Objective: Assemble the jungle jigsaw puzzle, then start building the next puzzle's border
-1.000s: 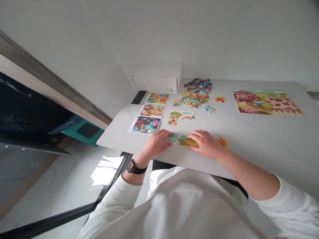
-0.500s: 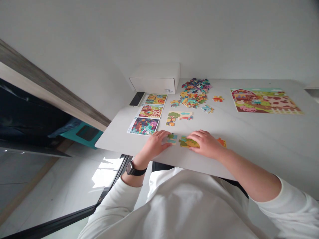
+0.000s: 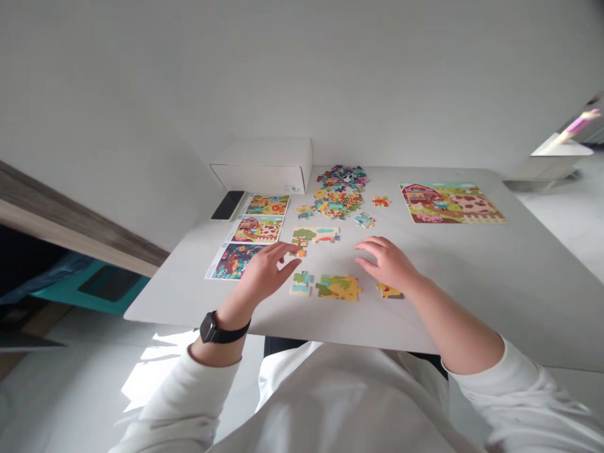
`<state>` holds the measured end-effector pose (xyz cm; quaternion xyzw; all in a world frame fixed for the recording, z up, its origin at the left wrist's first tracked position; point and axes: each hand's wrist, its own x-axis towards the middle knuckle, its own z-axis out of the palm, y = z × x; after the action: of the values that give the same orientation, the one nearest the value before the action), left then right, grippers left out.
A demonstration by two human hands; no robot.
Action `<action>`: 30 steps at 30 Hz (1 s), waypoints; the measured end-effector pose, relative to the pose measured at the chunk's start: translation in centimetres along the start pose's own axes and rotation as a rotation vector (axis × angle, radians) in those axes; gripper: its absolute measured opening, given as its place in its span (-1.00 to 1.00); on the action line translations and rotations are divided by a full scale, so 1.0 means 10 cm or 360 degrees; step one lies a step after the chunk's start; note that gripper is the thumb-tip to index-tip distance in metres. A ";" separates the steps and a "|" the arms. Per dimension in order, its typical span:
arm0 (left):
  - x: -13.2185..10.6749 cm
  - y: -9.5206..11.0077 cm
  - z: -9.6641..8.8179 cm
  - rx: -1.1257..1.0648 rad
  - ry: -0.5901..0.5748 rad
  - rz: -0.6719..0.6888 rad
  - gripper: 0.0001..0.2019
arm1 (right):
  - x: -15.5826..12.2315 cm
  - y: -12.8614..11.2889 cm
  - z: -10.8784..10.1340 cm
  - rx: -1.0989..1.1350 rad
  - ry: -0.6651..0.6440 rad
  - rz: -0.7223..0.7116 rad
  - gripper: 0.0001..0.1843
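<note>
My left hand (image 3: 263,275) hovers above the white table (image 3: 472,296) with fingers spread, holding nothing, just left of a small joined blue-green puzzle bit (image 3: 302,283). My right hand (image 3: 389,263) is also raised and open, above and to the right of a joined green-yellow puzzle section (image 3: 338,287). A loose orange piece (image 3: 389,291) lies under my right wrist. A tree-and-pink puzzle section (image 3: 313,236) lies just beyond my hands.
A heap of loose puzzle pieces (image 3: 340,189) sits further back, with a finished farm puzzle (image 3: 450,202) at right. Three picture cards (image 3: 257,228), a black phone (image 3: 228,205) and a white box (image 3: 262,166) stand at the left and back. The table edge runs near my body.
Both hands have lifted off the joined pieces and opened. The view has shifted, so the table sits more centred and the pieces lie uncovered.
</note>
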<state>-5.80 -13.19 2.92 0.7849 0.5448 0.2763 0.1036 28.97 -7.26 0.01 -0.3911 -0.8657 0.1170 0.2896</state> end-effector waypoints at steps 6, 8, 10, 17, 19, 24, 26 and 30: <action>0.67 -0.02 -0.02 -0.0099 0.0131 0.0005 -0.76 | 0.04 0.43 -0.31 -0.0073 0.0144 0.0263 -0.79; 0.87 -0.05 0.05 -0.0205 0.0140 -0.0070 -0.77 | 0.04 0.55 -0.41 -0.0102 0.0121 0.0379 -0.79; 1.03 -0.10 0.16 -0.0334 0.0150 -0.0171 -0.75 | 0.06 0.67 -0.48 -0.0135 0.0074 0.0475 -0.79; 1.15 -0.45 0.44 -0.0412 0.0214 -0.0479 -0.60 | 0.26 1.04 -0.42 -0.0228 -0.0164 0.0529 -0.77; 1.12 -0.52 0.47 -0.0441 0.0159 -0.0483 -0.58 | 0.38 1.10 -0.32 -0.0266 -0.0205 0.0454 -0.76; 1.08 -0.55 0.50 -0.0412 0.0092 -0.0428 -0.56 | 0.74 1.15 0.01 -0.0387 -0.0226 0.0295 -0.68; 1.08 -0.54 0.50 -0.0381 0.0070 -0.0422 -0.57 | 0.86 1.15 0.10 -0.0425 -0.0270 0.0253 -0.67; 1.08 -0.52 0.50 -0.0282 0.0045 -0.0415 -0.58 | 1.00 1.21 0.11 -0.0540 -0.0371 0.0250 -0.70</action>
<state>-4.44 -0.68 -0.17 0.6913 0.6170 0.3184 0.1998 30.40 8.25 -1.97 -0.4842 -0.8675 0.0361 0.1077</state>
